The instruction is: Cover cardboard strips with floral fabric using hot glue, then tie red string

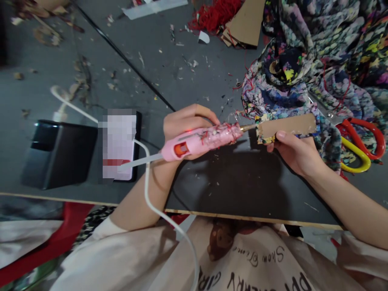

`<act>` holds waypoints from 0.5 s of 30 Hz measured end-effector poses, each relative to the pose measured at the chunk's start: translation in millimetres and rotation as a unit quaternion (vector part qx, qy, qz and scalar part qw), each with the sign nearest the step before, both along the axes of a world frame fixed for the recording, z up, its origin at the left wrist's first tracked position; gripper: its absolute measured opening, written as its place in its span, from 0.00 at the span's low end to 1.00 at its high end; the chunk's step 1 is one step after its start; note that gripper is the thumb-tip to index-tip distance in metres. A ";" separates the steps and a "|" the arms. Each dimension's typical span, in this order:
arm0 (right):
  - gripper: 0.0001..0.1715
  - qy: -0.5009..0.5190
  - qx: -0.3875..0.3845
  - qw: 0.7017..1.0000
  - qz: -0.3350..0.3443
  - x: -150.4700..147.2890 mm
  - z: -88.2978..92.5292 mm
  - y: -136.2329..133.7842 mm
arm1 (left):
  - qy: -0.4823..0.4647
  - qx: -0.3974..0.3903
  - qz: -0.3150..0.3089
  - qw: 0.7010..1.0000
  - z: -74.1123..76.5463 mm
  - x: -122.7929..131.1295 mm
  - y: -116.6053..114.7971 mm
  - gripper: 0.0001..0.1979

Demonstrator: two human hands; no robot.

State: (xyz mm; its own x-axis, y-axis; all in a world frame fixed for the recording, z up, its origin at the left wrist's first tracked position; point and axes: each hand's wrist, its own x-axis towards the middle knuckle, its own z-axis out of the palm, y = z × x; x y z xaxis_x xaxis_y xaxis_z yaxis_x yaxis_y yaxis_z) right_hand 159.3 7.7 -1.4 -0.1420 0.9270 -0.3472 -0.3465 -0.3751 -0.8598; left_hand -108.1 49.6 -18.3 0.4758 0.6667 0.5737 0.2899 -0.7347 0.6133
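Note:
My left hand (pixel 186 123) is wrapped round a pink hot glue gun (pixel 200 141), whose brass nozzle points right and touches the left end of a cardboard strip (pixel 287 125). A white cord runs from the gun down toward my body. My right hand (pixel 295 151) grips that cardboard strip from below, thumb on its lower edge. Flowered fabric (pixel 279 93) is wrapped round the strip's edges and spreads away to the upper right.
Red and yellow scissors (pixel 360 145) lie right of my right hand. A black box (pixel 57 153) and a phone (pixel 118 145) sit at the left. Cardboard pieces (pixel 247 22) and red yarn (pixel 215 14) lie at the back. Scraps litter the grey table (pixel 169 68).

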 end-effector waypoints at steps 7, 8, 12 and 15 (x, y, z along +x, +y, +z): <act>0.17 -0.022 0.002 1.000 0.017 0.5 -1.4 -0.4 | 0.052 0.033 -0.041 0.997 10.2 10.3 0.2 0.17; 0.17 -0.023 0.000 1.000 0.019 0.6 -1.5 -0.5 | 0.056 0.028 -0.044 0.997 10.1 9.6 0.5 0.16; 0.18 -0.030 -0.005 0.999 0.027 1.5 -2.1 -1.4 | 0.081 0.017 -0.053 0.995 10.6 7.3 1.5 0.12; 0.18 -0.030 -0.003 0.999 0.031 2.0 -2.5 -2.0 | 0.094 0.005 -0.048 0.994 11.6 6.7 1.5 0.12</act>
State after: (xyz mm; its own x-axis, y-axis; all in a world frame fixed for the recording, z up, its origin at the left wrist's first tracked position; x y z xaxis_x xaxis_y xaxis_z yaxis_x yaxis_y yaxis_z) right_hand 161.3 5.7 -3.9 -0.1779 0.9150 -0.3622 -0.2701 -0.3993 -0.8761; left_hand -101.4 51.1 -6.7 0.6371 0.6070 0.4750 0.3264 -0.7708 0.5471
